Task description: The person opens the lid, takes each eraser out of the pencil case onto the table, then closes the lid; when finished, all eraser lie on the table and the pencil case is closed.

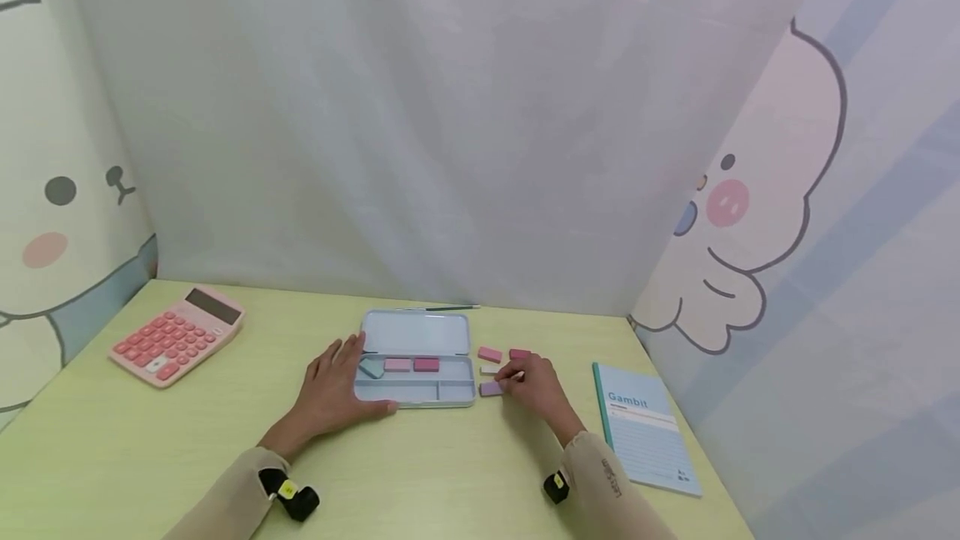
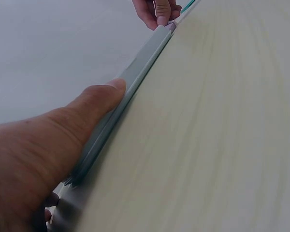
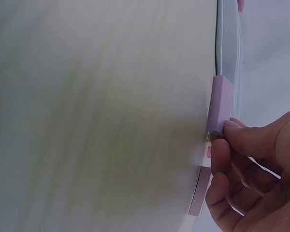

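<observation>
A pale blue hinged tin (image 1: 418, 392) lies with its lid back and its divided tray facing up. Inside the tray are a teal block (image 1: 371, 368), a light pink block (image 1: 397, 365) and a dark pink block (image 1: 426, 365). My left hand (image 1: 330, 390) spreads around the tin's left end, its thumb resting along the front edge. At the right end of the tin, my right hand (image 1: 534, 390) pinches the end of a purple block (image 3: 221, 104) between thumb and fingertips. Just behind are a white block (image 1: 489, 370), a pink block (image 1: 490, 354) and a deep pink block (image 1: 519, 354).
A pink calculator (image 1: 180, 336) sits at the table's back left. To the right of my right hand is a blue notebook (image 1: 648, 427). Behind the tin's lid lies a thin dark brush-like stick (image 1: 450, 307). Printed curtains (image 1: 390, 123) hang around the table.
</observation>
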`<action>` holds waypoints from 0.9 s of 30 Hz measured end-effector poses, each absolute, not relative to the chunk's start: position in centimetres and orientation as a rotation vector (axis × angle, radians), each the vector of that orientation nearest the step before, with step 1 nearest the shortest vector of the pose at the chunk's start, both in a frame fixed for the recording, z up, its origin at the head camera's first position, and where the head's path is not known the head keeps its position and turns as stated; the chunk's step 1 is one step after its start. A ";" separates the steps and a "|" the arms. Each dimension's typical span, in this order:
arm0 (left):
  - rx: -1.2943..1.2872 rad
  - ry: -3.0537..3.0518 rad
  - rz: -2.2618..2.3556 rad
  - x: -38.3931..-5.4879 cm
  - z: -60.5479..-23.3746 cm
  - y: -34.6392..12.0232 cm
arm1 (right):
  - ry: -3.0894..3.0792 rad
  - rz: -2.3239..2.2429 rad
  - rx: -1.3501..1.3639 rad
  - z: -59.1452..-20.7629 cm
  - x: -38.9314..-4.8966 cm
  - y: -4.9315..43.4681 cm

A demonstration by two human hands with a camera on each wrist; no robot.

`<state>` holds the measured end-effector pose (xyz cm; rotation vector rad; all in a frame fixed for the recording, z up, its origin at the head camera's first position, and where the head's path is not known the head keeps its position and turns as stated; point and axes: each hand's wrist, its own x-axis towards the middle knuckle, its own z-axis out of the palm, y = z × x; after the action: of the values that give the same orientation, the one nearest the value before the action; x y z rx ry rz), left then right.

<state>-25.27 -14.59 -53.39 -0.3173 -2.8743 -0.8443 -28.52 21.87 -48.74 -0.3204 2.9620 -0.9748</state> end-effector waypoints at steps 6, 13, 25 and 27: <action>-0.319 -2.869 -0.863 -25.1 -53.0 -14.5 | 2.961 -0.912 -0.299 -48.3 -28.5 21.4; -0.309 -2.878 -0.851 -25.1 -53.0 -14.4 | 2.974 -0.923 -0.302 -48.2 -28.5 21.1; -0.314 -2.871 -0.841 -25.1 -53.1 -14.4 | 3.048 -1.025 -0.555 -48.1 -28.5 19.2; -0.316 -2.872 -0.850 -25.1 -53.1 -14.3 | 3.024 -1.055 -0.586 -47.9 -28.5 18.4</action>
<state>-25.06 -14.33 -53.06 -0.3155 -2.8719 -0.8495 -28.50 18.40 -47.85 -0.5862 3.0239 -1.0548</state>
